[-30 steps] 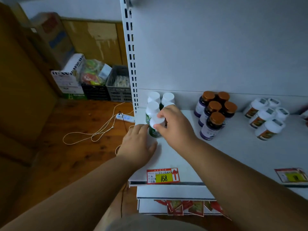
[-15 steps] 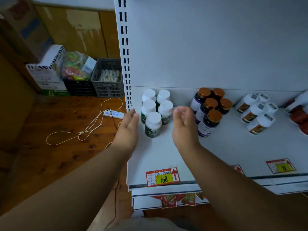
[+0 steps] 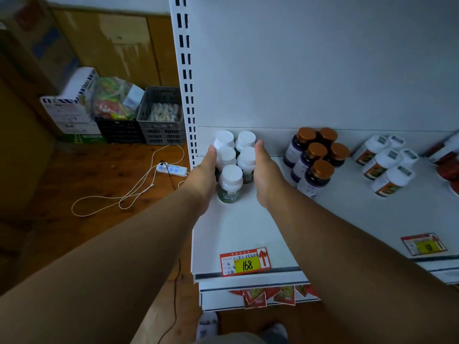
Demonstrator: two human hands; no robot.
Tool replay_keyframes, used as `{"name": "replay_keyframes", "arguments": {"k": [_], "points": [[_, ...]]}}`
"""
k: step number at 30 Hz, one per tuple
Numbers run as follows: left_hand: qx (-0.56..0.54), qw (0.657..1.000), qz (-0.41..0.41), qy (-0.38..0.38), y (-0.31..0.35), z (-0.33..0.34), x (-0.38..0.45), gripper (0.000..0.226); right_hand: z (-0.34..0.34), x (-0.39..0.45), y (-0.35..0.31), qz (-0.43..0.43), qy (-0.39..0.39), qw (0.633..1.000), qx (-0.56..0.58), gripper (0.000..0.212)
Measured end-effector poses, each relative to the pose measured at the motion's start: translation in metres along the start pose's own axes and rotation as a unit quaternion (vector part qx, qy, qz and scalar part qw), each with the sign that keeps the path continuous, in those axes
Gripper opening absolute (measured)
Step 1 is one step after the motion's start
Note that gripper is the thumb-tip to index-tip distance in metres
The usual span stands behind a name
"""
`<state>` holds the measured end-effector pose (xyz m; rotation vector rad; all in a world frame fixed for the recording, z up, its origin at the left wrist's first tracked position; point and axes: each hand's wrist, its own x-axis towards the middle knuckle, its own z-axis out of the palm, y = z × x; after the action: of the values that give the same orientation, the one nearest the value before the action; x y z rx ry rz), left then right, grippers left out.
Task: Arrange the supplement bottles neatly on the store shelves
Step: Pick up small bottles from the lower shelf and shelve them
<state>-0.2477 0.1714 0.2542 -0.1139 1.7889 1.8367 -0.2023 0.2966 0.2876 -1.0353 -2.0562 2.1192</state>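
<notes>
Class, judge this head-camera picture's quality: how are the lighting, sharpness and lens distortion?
Head view: dim, bluish light; the wide lens bends the shelf upright and stretches the forearms; the price tag numeral reads sharply, while the white box at left is motion-blurred.

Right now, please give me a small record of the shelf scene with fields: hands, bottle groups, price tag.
left hand: flat against the left side of the green bottles, fingers straight
right hand: flat against their right side
green bottles: five, white caps, upright, on the shelf at its left end
brown-cap bottles: five, dark, clustered to the right
white bottles: six, orange labels, further right
price tag: front edge, reads 168
</notes>
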Motion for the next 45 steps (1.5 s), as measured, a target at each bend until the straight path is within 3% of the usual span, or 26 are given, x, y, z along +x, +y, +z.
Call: {"name": "replay_keyframes", "arguments": {"k": [4,8,12,15,18,23,39,45], "points": [[0.007,1.0,-0.017,0.001,0.002,-0.001,-0.003,0.07,0.002,0.004,0.003,0.001,0.008,1.0,0.008,0.064],[0.015,1.0,-0.018,-0.003,0.006,0.001,-0.008,0.055,0.004,0.003,0.002,-0.003,0.008,1.0,0.012,0.063],[0.001,0.999,-0.033,0.016,0.0,-0.004,-0.002,0.093,-0.001,0.005,0.006,-0.026,0.008,1.0,-0.005,0.062],[0.008,0.999,-0.014,0.046,-0.004,-0.007,-0.027,0.079,-0.008,-0.006,0.022,-0.142,0.093,0.98,-0.103,0.053],[0.065,0.994,0.053,0.07,-0.019,-0.011,-0.057,0.047,-0.007,-0.036,0.057,-0.241,0.175,0.938,-0.175,0.035],[0.155,0.977,0.141,0.047,-0.029,-0.01,-0.08,0.042,0.002,-0.058,0.089,-0.254,0.065,0.939,-0.221,0.038],[0.171,0.973,0.134,0.074,-0.03,-0.011,-0.084,0.039,0.008,-0.043,0.082,-0.26,0.079,0.937,-0.221,0.023],[0.166,0.97,0.124,0.127,-0.039,-0.007,-0.105,0.046,-0.004,-0.056,0.071,-0.253,0.081,0.942,-0.203,0.031]]}}
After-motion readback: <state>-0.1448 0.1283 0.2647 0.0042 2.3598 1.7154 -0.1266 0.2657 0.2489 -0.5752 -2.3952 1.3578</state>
